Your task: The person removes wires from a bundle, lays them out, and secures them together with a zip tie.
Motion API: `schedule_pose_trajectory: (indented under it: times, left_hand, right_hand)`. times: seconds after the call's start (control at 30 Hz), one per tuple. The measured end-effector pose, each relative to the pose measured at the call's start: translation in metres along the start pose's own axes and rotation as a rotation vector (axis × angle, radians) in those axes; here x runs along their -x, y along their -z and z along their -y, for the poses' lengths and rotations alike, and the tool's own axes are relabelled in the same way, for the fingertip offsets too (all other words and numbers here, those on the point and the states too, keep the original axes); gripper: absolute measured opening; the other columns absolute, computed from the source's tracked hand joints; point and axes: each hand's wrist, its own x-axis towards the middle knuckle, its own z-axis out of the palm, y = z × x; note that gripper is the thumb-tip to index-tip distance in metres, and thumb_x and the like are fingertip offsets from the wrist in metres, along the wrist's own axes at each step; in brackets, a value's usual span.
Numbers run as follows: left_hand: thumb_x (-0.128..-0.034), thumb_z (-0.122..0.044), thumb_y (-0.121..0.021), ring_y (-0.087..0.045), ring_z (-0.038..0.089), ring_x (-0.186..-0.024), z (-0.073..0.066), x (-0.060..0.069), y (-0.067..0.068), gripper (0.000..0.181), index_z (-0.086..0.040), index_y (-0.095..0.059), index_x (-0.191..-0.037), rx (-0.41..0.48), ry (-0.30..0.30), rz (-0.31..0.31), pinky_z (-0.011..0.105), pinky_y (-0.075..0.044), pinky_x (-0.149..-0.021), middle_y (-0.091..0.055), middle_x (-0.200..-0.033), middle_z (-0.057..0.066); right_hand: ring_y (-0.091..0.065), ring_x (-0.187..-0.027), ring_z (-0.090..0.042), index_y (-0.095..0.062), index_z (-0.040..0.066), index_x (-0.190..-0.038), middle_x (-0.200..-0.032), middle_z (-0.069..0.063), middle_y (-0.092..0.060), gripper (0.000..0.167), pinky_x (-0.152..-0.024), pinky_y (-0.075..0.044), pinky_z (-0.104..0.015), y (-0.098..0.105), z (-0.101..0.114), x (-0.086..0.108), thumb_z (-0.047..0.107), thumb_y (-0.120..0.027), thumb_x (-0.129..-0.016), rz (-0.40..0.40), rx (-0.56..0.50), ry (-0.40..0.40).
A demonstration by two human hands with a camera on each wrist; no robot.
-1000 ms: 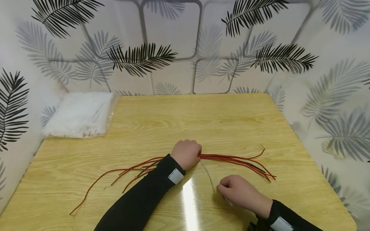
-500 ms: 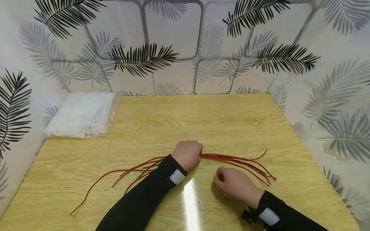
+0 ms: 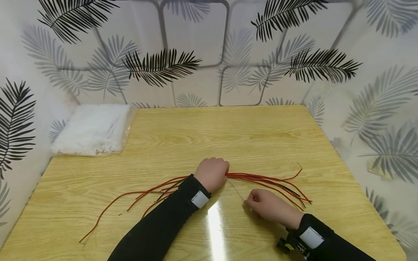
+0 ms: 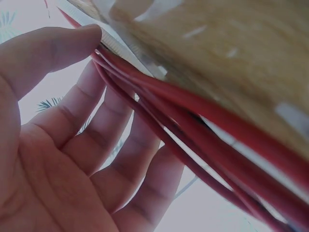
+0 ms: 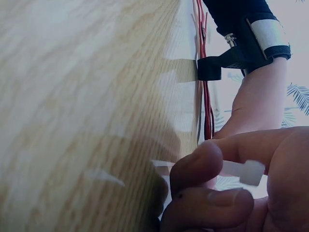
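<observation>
A bundle of red wires (image 3: 258,177) with a black one among them lies across the middle of the table. My left hand (image 3: 212,174) grips it near its centre; in the left wrist view thumb and forefinger pinch the wires (image 4: 178,104). In my right hand (image 3: 273,206) a white cable tie is pinched; its square head (image 5: 252,173) shows beside the thumb in the right wrist view. The tie's thin strap (image 3: 236,188) runs from the right fingertips toward the left hand. Where it meets the wires is hidden by the left hand.
A clear bag of white cable ties (image 3: 91,130) lies at the table's back left corner. The wood table (image 3: 209,137) ends against a leaf-patterned backdrop (image 3: 196,83). Loose wire ends (image 3: 98,217) spread out left and right.
My right hand has moved a little up toward the wires, then slightly back right, the tie's strap in it. The left hand keeps its grip on the wires.
</observation>
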Motion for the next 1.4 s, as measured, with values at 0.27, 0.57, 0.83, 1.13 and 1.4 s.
schedule_pose_trajectory:
  times: [0.27,0.57,0.83,1.13,1.4]
  left_hand:
    - [-0.0903,-0.019,-0.073,-0.065,0.019,-0.076,0.007,0.001,-0.003,0.004,-0.017,-0.072,-0.093,0.043,0.017,0.013,0.033,-0.052,-0.066,-0.069,-0.086,-0.001]
    - [-0.0948,-0.018,-0.067,-0.067,0.019,-0.085,0.015,0.000,-0.005,0.018,-0.015,-0.072,-0.111,0.148,0.037,0.047,0.033,-0.055,-0.072,-0.072,-0.102,0.003]
    - [-0.0989,-0.007,-0.058,-0.066,0.016,-0.082,0.023,0.000,-0.007,0.023,-0.013,-0.072,-0.116,0.185,0.067,0.054,0.027,-0.055,-0.071,-0.067,-0.108,0.007]
    - [-0.0961,-0.010,-0.066,-0.067,0.024,-0.095,0.022,0.002,-0.002,0.022,-0.023,-0.079,-0.109,0.042,0.074,0.028,0.037,-0.057,-0.078,-0.069,-0.106,0.002]
    - [-0.0971,-0.018,-0.066,-0.060,0.021,-0.087,0.024,-0.001,-0.006,0.016,-0.028,-0.078,-0.094,-0.113,0.061,-0.047,0.037,-0.050,-0.077,-0.066,-0.095,-0.003]
  right_hand:
    - [-0.043,-0.050,-0.013,-0.060,0.009,-0.077,-0.061,0.000,-0.054,0.033,-0.047,-0.033,-0.027,-0.004,0.001,-0.017,0.034,-0.061,-0.100,0.068,0.017,0.069]
    - [-0.046,-0.045,-0.012,-0.060,0.010,-0.074,-0.058,0.000,-0.058,0.035,-0.044,-0.034,-0.026,-0.012,0.012,-0.037,0.032,-0.061,-0.100,0.084,0.009,0.112]
    - [-0.050,-0.046,-0.015,-0.055,0.013,-0.065,-0.054,0.000,-0.054,0.040,-0.046,-0.036,-0.028,-0.020,0.025,-0.051,0.030,-0.060,-0.101,-0.019,0.111,0.163]
    - [-0.055,-0.048,-0.016,-0.055,0.015,-0.067,-0.057,0.000,-0.054,0.039,-0.049,-0.039,-0.030,-0.020,0.033,-0.063,0.030,-0.058,-0.102,-0.131,0.197,0.170]
    - [-0.055,-0.049,-0.017,-0.059,0.015,-0.072,-0.058,-0.001,-0.056,0.035,-0.050,-0.039,-0.031,-0.010,0.032,-0.071,0.030,-0.057,-0.103,-0.082,0.152,0.191]
